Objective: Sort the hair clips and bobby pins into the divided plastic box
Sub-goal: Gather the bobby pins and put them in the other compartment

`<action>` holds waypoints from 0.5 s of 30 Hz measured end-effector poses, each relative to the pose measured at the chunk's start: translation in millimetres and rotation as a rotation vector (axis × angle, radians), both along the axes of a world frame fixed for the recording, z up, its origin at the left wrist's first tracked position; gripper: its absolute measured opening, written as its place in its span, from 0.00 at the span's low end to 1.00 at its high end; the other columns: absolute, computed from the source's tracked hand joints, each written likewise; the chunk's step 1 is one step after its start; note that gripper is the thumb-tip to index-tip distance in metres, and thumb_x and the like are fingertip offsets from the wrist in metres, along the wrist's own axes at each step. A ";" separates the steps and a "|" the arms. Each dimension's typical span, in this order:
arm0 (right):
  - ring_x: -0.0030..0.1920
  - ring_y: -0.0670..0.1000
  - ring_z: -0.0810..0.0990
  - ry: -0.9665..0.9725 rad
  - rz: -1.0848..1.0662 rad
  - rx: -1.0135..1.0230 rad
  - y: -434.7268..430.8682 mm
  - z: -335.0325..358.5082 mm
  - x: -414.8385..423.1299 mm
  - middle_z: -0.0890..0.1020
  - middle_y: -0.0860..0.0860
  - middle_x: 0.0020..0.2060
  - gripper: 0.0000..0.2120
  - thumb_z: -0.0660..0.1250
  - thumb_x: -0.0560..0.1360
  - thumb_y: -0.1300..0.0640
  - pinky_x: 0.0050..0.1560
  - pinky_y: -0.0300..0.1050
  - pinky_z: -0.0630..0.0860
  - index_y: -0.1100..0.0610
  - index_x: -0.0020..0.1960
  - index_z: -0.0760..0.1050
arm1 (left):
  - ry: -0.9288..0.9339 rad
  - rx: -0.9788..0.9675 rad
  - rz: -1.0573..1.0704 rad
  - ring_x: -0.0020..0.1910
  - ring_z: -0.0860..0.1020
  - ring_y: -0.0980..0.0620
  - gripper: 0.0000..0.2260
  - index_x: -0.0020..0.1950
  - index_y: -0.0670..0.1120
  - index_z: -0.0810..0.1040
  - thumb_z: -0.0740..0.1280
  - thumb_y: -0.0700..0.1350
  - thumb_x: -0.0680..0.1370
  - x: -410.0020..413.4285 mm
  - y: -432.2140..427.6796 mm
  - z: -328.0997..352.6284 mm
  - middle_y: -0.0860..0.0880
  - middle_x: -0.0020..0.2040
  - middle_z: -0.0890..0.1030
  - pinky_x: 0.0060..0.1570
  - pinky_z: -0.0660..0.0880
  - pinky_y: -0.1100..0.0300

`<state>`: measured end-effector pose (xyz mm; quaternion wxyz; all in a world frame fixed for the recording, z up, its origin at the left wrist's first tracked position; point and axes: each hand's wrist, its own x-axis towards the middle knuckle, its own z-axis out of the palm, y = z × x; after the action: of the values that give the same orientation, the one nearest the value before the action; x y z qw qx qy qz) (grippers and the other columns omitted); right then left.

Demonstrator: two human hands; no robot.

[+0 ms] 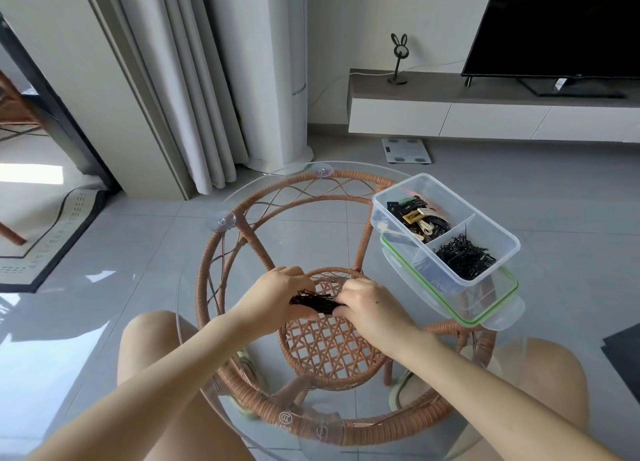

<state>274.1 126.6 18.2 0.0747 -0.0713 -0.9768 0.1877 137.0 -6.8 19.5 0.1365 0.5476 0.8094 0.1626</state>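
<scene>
Head view: I've got both hands low over the glass table (pixel 207 263), and between them a dark bundle of bobby pins (pixel 317 303). My left hand (pixel 277 296) curls its fingers closed around one end of the bundle, my right hand (pixel 369 308) pinches the other end. Off to the right, well apart, sits the divided plastic box (pixel 498 234) on its green-edged lid (pixel 491 310): hair clips (pixel 420 220) in the far compartment, a black heap of pins (pixel 464 258) in the near one. I judge this the gathering step; next I must carry the bundle rightward over the near compartment without shedding pins.
</scene>
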 end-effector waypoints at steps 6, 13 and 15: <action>0.41 0.55 0.76 0.026 -0.076 -0.075 4.6 5.7 3.2 0.80 0.59 0.38 0.08 0.66 0.74 0.61 0.43 0.41 0.69 0.66 0.43 0.80 | -0.092 -0.027 0.070 0.41 0.74 0.54 0.14 0.54 0.46 0.80 0.70 0.51 0.72 -1.9 1.8 5.6 0.51 0.46 0.81 0.43 0.70 0.63; 0.36 0.50 0.74 0.005 -0.132 -0.104 11.5 19.3 8.2 0.77 0.53 0.35 0.13 0.61 0.77 0.59 0.45 0.29 0.66 0.65 0.40 0.79 | -0.124 -0.100 0.059 0.42 0.76 0.52 0.12 0.53 0.44 0.79 0.69 0.49 0.74 -7.7 2.4 16.2 0.53 0.42 0.77 0.41 0.71 0.65; 0.33 0.47 0.71 -0.009 -0.136 -0.141 15.6 28.1 10.8 0.74 0.52 0.32 0.13 0.62 0.77 0.59 0.39 0.22 0.61 0.65 0.38 0.79 | -0.152 -0.079 0.078 0.42 0.78 0.52 0.11 0.51 0.44 0.80 0.69 0.49 0.73 -9.5 1.6 18.9 0.53 0.42 0.78 0.44 0.74 0.62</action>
<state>284.9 142.2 46.4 0.0776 -0.1434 -0.9544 0.2502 127.5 -5.2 38.4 0.2127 0.4960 0.8231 0.1766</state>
